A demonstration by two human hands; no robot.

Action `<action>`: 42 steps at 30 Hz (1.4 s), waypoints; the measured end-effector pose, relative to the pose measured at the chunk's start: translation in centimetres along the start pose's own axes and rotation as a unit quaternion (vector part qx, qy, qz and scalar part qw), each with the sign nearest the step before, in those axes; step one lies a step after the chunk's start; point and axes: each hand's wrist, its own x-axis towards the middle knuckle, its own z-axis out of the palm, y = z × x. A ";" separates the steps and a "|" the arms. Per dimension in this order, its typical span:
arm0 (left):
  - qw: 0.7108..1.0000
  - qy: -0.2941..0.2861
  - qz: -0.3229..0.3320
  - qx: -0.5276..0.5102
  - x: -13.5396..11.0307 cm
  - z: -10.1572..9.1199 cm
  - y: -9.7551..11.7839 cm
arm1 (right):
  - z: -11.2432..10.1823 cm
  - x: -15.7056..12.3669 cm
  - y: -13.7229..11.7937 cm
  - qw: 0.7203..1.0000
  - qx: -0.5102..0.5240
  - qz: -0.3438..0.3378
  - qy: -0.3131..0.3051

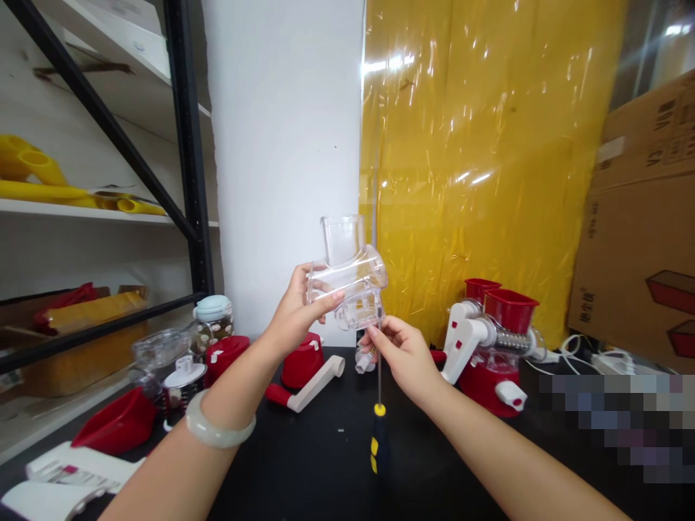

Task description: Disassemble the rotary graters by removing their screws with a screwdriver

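Black tabletop [320, 463]: red hopper [116, 423], white parts [81, 467] by left edge; red-handled crank [315, 387], red cup [302, 362] toward back edge; assembled red-white grinder [478, 340], back right.

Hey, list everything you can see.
Branched plastic housing: one, clear, centre.
Long screwdriver: one, dark, yellow, below housing.
Plastic crank: one, white, red, on tabletop.
Round plastic bases: two, red, left and centre.
Assembled graters: seemingly two, red and white, right.
Loose plastic parts: several, red, white, clear, left.
Lidded jar: one, pale blue lid, left rear.
Hanging plastic sheet: one, yellow, behind.
Cardboard box: one, brown, right.
Rack frame: one, black, left.
Left hand: one, bare, gripping housing.
Right hand: one, bare, at screwdriver shaft.
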 end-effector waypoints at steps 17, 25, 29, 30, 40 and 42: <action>0.958 0.115 -0.240 -0.109 -4.3 -1.4 -4.5 | 1.8 0.7 1.2 0.973 -0.145 0.133 -0.124; 0.936 0.096 -0.326 -0.094 -6.1 -0.2 -7.7 | 0.5 0.1 2.6 0.905 -0.288 0.241 -0.197; 0.931 0.103 -0.345 -0.052 -7.0 0.5 -8.8 | -0.3 -0.7 3.0 0.865 -0.339 0.278 -0.245; 0.931 0.107 -0.346 -0.040 -7.1 0.6 -9.1 | -0.5 -1.0 3.0 0.855 -0.352 0.284 -0.255; 0.943 0.089 -0.319 0.034 -7.6 0.3 -11.2 | -1.4 -2.1 3.8 0.762 -0.514 0.223 -0.324; 0.946 0.084 -0.310 0.044 -7.7 0.2 -11.0 | -1.6 -2.2 4.2 0.752 -0.541 0.193 -0.323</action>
